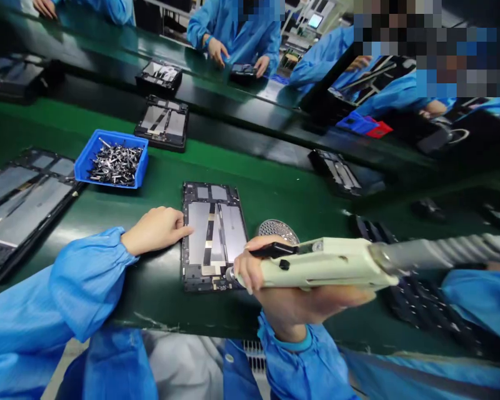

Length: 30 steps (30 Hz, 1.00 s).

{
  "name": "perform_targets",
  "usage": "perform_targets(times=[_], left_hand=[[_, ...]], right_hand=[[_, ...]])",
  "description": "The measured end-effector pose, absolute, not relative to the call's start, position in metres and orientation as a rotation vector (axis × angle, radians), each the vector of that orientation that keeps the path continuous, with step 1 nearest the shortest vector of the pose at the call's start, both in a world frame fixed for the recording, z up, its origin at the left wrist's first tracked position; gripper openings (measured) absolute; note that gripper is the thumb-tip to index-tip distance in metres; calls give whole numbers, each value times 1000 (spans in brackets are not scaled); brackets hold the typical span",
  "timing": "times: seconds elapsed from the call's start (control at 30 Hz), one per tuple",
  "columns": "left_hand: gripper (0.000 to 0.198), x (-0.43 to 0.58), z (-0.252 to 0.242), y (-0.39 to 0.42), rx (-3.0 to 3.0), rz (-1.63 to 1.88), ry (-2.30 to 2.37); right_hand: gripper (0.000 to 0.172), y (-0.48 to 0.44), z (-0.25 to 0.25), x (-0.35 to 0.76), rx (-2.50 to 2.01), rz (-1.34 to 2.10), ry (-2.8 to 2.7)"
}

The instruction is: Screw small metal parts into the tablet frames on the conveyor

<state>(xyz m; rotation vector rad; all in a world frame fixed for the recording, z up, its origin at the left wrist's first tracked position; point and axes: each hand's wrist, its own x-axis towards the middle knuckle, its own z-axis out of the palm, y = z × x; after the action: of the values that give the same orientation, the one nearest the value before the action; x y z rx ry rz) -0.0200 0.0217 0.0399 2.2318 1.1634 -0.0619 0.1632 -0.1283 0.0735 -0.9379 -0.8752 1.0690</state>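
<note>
The left hand (154,230) is resting on a black tablet case (204,233) with open fingers, while the right hand (283,300) is clenching a pale electric screwdriver (329,264) near the case.

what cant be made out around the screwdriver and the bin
Head view:
- Electric screwdriver tip: too small to tell if it touches the black device frame.
- Perforated metal disc: lower part hidden by the right hand.
- Small metal parts in the blue bin: too small and jumbled to identify singly.
</note>
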Motion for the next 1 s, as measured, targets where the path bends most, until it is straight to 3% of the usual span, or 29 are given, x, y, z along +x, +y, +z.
perform_targets(times=[0.23,0.67,0.8,1.0], left_hand=[[45,-17,38,19,2080,-32,1149],[41,-13,38,22,1761,-62,1114],[57,-14,29,25,1755,-54,1079],[72,-15,21,37,1827,-113,1084]], right_hand=[[88,-127,73,164,-1018,1075,-942],[77,-130,74,156,-1013,1085,-953],[83,-131,86,173,-935,997,-907],[81,-121,86,245,-932,591,-880]])
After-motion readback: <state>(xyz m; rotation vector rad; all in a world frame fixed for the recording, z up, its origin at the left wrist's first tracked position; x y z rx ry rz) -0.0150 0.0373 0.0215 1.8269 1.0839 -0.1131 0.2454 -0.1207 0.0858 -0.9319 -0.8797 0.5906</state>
